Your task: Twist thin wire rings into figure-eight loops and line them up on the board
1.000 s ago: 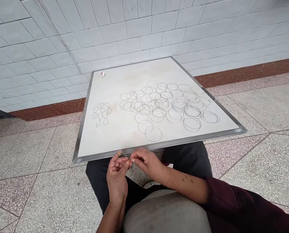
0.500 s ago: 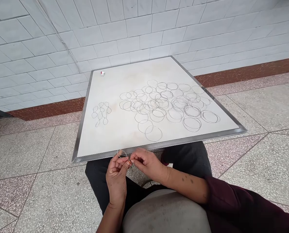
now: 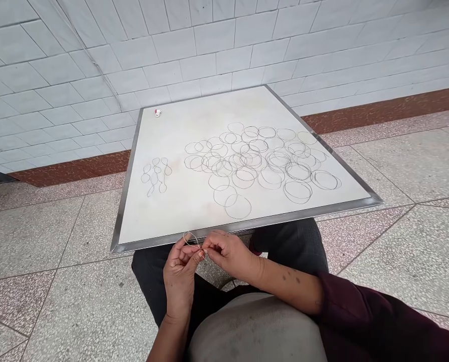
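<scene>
A thin wire loop (image 3: pixel 191 239) is pinched between both hands just below the table's near edge. My left hand (image 3: pixel 181 271) holds it between thumb and fingers, with the loop rising above the fingertips. My right hand (image 3: pixel 229 253) is closed on the same wire, its fingertips almost touching the left thumb. Many thin wire rings (image 3: pixel 244 177) lie spread and overlapping on the white tabletop (image 3: pixel 171 211), from the middle to the right. Several smaller twisted wire pieces (image 3: pixel 155 179) lie in a group at the left.
A small white and red object (image 3: pixel 158 113) sits at the table's far left corner. The table has a grey metal rim (image 3: pixel 284 216). Behind it stands a white tiled wall (image 3: pixel 216 40). My legs (image 3: pixel 295 246) are under the near edge.
Both hands stay pinched on the wire, and the loop has tilted slightly to the right. The view has shifted very slightly.
</scene>
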The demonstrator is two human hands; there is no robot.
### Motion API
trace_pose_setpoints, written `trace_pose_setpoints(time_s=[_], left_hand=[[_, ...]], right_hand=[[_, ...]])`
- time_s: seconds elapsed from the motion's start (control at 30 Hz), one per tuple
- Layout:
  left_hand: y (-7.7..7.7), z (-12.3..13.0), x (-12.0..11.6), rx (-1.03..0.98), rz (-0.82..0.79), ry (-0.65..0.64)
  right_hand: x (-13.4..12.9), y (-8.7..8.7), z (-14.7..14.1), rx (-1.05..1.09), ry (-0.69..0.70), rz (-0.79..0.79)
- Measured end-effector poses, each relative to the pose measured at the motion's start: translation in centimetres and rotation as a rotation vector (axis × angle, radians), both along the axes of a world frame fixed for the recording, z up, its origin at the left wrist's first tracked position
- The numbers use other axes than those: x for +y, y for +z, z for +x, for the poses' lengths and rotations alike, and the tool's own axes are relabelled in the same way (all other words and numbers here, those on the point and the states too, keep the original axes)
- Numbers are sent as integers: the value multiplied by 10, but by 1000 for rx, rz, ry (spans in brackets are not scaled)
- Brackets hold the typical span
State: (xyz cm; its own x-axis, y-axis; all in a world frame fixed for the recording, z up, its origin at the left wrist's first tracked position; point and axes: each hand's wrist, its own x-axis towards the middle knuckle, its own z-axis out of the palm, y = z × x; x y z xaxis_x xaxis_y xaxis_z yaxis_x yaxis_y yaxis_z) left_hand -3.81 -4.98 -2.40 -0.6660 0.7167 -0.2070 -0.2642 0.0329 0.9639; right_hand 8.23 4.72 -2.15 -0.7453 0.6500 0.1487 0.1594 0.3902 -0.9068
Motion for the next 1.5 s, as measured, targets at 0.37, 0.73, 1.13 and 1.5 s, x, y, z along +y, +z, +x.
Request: trace_pose_setpoints(time_s=[0.37, 0.73, 1.13, 1.5], left_hand=[[2, -5, -1, -52, 8, -48], [2, -7, -2, -142, -19, -57], [-2, -4, -1, -100, -11, -85], [-1, -1, 1, -79, -4, -115]], right_hand=[[2, 1, 1, 21, 57, -38], [10, 1, 5, 15, 145, -100], [2, -16, 3, -51, 117, 193], [-1, -20, 4, -69, 83, 435]])
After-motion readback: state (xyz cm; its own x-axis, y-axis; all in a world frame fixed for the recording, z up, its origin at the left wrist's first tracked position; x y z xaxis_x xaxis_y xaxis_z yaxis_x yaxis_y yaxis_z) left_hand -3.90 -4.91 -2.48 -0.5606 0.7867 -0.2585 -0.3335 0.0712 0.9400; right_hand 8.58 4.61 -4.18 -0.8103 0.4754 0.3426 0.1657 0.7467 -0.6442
